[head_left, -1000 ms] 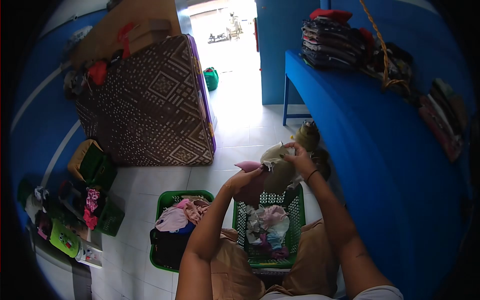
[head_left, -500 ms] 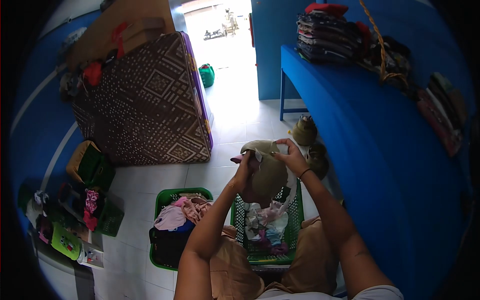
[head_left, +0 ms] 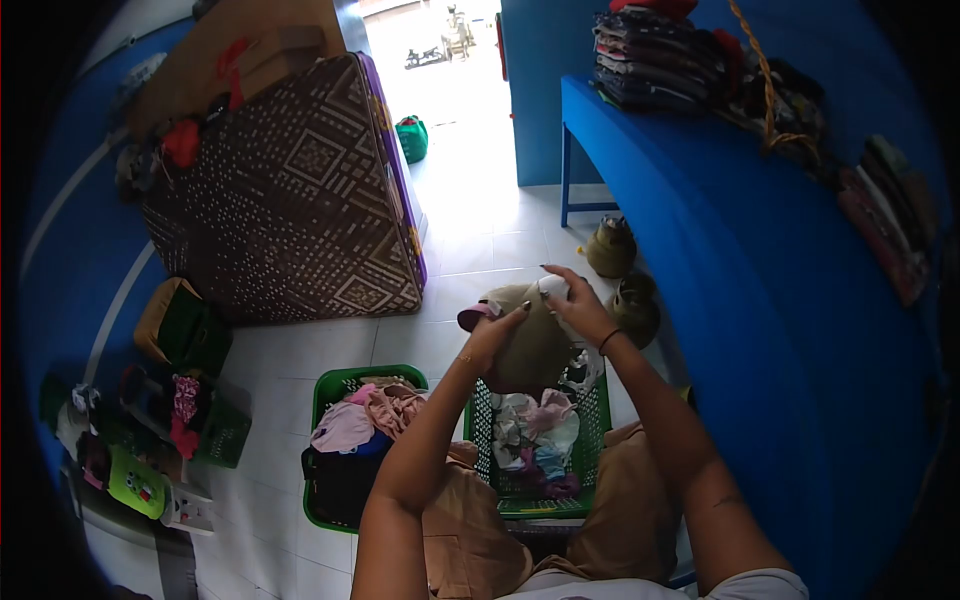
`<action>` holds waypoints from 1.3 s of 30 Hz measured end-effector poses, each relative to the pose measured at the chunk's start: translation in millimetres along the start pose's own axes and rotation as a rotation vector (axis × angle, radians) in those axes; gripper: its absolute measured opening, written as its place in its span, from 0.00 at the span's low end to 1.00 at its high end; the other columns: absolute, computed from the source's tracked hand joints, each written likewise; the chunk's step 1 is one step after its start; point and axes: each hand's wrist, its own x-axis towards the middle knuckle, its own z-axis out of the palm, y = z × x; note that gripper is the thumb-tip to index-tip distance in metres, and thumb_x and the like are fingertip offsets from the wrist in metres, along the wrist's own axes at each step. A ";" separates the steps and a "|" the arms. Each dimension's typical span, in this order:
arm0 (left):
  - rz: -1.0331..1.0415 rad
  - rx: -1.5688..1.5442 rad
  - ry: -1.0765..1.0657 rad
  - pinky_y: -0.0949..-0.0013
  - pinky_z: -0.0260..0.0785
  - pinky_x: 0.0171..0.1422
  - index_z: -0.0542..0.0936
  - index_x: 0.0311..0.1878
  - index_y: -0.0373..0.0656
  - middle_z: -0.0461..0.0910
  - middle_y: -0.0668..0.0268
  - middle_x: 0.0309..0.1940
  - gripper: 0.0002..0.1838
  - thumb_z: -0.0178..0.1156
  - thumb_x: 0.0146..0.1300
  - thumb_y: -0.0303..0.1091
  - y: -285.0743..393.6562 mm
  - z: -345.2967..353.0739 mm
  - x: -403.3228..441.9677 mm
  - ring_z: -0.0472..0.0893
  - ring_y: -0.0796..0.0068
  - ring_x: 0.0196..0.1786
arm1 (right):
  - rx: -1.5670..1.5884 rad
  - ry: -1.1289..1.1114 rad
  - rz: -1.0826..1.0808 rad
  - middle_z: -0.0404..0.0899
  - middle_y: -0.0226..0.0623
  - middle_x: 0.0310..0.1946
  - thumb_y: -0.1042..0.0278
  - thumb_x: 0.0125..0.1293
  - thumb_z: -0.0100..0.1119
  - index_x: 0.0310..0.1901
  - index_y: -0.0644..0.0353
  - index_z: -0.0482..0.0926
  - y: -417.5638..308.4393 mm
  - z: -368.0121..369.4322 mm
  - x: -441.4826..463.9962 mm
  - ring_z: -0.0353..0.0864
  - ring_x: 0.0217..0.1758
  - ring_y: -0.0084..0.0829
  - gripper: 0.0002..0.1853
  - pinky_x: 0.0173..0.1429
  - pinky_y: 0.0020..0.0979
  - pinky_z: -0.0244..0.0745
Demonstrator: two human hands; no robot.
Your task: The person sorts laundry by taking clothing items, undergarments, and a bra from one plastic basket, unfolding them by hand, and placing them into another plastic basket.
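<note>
An olive-green cloth garment (head_left: 530,350) hangs above the middle green basket, bunched, so its kind is unclear. My left hand (head_left: 490,335) grips its left side, thumb on top, with a pink piece of cloth (head_left: 474,316) sticking out beside the fingers. My right hand (head_left: 580,308) is at the garment's upper right edge. Its index finger and thumb are apart around a white patch, and the other fingers seem to hold the cloth from behind. Below, the green basket (head_left: 481,430) between my knees contains white, pink, blue and purple clothes (head_left: 540,430).
Left of it stands another green basket (head_left: 318,400) with pink and dark clothes. A patterned mattress (head_left: 300,200) leans upright near the bright doorway. Along the right runs a blue table (head_left: 720,260) bearing folded clothes (head_left: 655,60). Green gas cylinders (head_left: 611,248) stand beside it.
The right thumb and index finger have spread apart at the garment's top edge. My left hand has shifted slightly right, its thumb now lying over the cloth. The view has tilted slightly.
</note>
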 end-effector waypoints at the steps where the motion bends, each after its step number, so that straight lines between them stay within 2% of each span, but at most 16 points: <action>1: -0.009 -0.065 0.005 0.74 0.65 0.46 0.72 0.47 0.35 0.77 0.60 0.39 0.19 0.51 0.58 0.41 -0.1 -5.7 2.4 0.75 0.72 0.38 | -0.001 0.001 0.001 0.71 0.40 0.38 0.74 0.54 0.51 0.56 0.54 0.65 -2.6 -4.6 -0.4 0.74 0.28 0.28 0.24 0.33 0.26 0.70; 3: -0.027 -0.198 0.014 0.74 0.66 0.46 0.72 0.47 0.35 0.77 0.59 0.39 0.19 0.51 0.58 0.39 -1.1 -19.5 8.1 0.75 0.72 0.38 | 0.381 0.138 0.258 0.70 0.41 0.40 0.77 0.57 0.47 0.55 0.54 0.66 -6.6 -15.0 -0.9 0.74 0.26 0.27 0.22 0.34 0.25 0.71; 6: -0.054 -0.397 0.027 0.74 0.67 0.45 0.72 0.47 0.34 0.77 0.58 0.38 0.18 0.52 0.58 0.37 -1.7 -40.1 14.8 0.76 0.71 0.38 | 0.486 0.181 0.302 0.69 0.43 0.42 0.80 0.57 0.44 0.56 0.55 0.65 10.6 -36.7 1.0 0.74 0.26 0.26 0.22 0.36 0.27 0.72; 8: -0.070 -0.530 0.037 0.74 0.67 0.44 0.72 0.47 0.34 0.77 0.58 0.38 0.17 0.52 0.58 0.35 -0.5 -48.3 18.5 0.76 0.70 0.37 | 0.766 0.131 0.475 0.67 0.44 0.49 0.83 0.54 0.43 0.60 0.54 0.59 23.2 -50.1 2.3 0.75 0.35 0.31 0.29 0.41 0.29 0.74; 9: -0.069 -0.532 0.036 0.74 0.67 0.44 0.72 0.47 0.34 0.77 0.58 0.38 0.17 0.52 0.58 0.35 5.4 -47.6 15.5 0.76 0.70 0.37 | 0.763 0.130 0.474 0.67 0.44 0.49 0.83 0.54 0.43 0.60 0.54 0.59 21.8 -52.7 2.6 0.75 0.35 0.31 0.29 0.41 0.29 0.74; 13: 0.179 -0.814 -0.161 0.74 0.68 0.44 0.71 0.48 0.34 0.77 0.57 0.39 0.16 0.52 0.58 0.33 30.8 -44.2 -3.1 0.76 0.69 0.38 | 0.964 0.166 0.602 0.66 0.49 0.49 0.85 0.52 0.40 0.63 0.53 0.54 15.6 -60.7 2.7 0.75 0.37 0.33 0.34 0.43 0.31 0.73; 18: 0.252 -0.794 0.015 0.73 0.68 0.47 0.71 0.49 0.34 0.76 0.57 0.41 0.17 0.50 0.59 0.33 7.4 -74.7 20.4 0.77 0.68 0.40 | 0.526 0.266 0.463 0.63 0.51 0.53 0.86 0.51 0.40 0.64 0.53 0.53 77.2 -75.4 5.2 0.75 0.40 0.36 0.35 0.46 0.33 0.73; 19: 0.252 -0.793 0.015 0.73 0.68 0.47 0.71 0.49 0.34 0.76 0.57 0.41 0.17 0.50 0.59 0.33 4.6 -77.9 22.6 0.77 0.68 0.40 | 0.527 0.267 0.463 0.63 0.51 0.53 0.86 0.51 0.40 0.64 0.53 0.53 71.5 -74.1 3.0 0.75 0.40 0.36 0.35 0.46 0.33 0.73; 23: 0.039 -0.516 0.122 0.72 0.68 0.47 0.71 0.49 0.33 0.76 0.56 0.42 0.18 0.51 0.59 0.34 -4.9 -85.3 25.6 0.77 0.67 0.41 | 0.035 0.164 0.530 0.60 0.49 0.57 0.86 0.52 0.40 0.66 0.51 0.50 0.1 -56.8 -8.5 0.73 0.45 0.39 0.37 0.44 0.33 0.74; 24: 0.039 -0.516 0.123 0.72 0.68 0.47 0.71 0.49 0.33 0.76 0.56 0.42 0.18 0.51 0.59 0.34 -2.4 -84.1 24.1 0.77 0.67 0.41 | 0.035 0.163 0.530 0.60 0.49 0.57 0.86 0.52 0.40 0.66 0.51 0.50 -2.6 -52.4 -6.6 0.73 0.45 0.39 0.37 0.44 0.33 0.74; 28: -0.024 -0.364 0.028 0.72 0.68 0.46 0.72 0.47 0.35 0.77 0.57 0.40 0.17 0.51 0.58 0.35 -11.0 -60.3 14.5 0.77 0.68 0.40 | 0.200 0.130 0.093 0.56 0.46 0.61 0.85 0.54 0.42 0.67 0.49 0.43 -9.4 -37.9 -1.0 0.70 0.48 0.41 0.39 0.39 0.31 0.75; 29: -0.038 -0.326 0.004 0.72 0.68 0.46 0.72 0.47 0.35 0.77 0.57 0.40 0.17 0.52 0.58 0.35 -13.6 -50.7 12.8 0.77 0.68 0.39 | 0.200 0.130 0.093 0.56 0.46 0.61 0.85 0.54 0.42 0.67 0.49 0.43 -17.1 -34.1 -1.2 0.70 0.48 0.41 0.39 0.39 0.31 0.75; 33: -0.094 -0.180 -0.084 0.73 0.68 0.45 0.73 0.45 0.36 0.77 0.59 0.39 0.16 0.52 0.57 0.36 -15.8 -22.4 9.0 0.77 0.70 0.38 | 0.903 -0.182 0.034 0.53 0.45 0.63 0.83 0.57 0.46 0.68 0.49 0.37 -52.8 -20.4 -4.2 0.68 0.51 0.38 0.41 0.41 0.26 0.73; 34: -0.108 -0.144 -0.106 0.73 0.68 0.45 0.74 0.45 0.36 0.77 0.59 0.38 0.16 0.52 0.57 0.37 -13.8 -17.8 9.0 0.77 0.70 0.38 | 0.903 -0.184 0.035 0.53 0.45 0.63 0.83 0.57 0.46 0.68 0.49 0.37 -47.5 -13.0 -4.1 0.68 0.51 0.38 0.41 0.41 0.26 0.73; 38: -0.166 0.012 -0.204 0.74 0.68 0.45 0.75 0.43 0.37 0.78 0.60 0.37 0.16 0.53 0.57 0.38 -9.7 -9.8 0.6 0.77 0.72 0.37 | 0.032 -0.086 0.125 0.54 0.48 0.63 0.79 0.58 0.51 0.67 0.51 0.34 3.8 21.4 -8.8 0.69 0.49 0.34 0.43 0.42 0.23 0.72; 39: -0.166 0.014 -0.204 0.74 0.68 0.45 0.75 0.43 0.37 0.78 0.60 0.37 0.16 0.53 0.57 0.38 -11.0 -11.3 2.4 0.77 0.72 0.37 | 0.033 -0.085 0.125 0.54 0.48 0.63 0.79 0.58 0.51 0.67 0.51 0.34 1.4 22.2 -9.7 0.69 0.49 0.34 0.43 0.42 0.23 0.72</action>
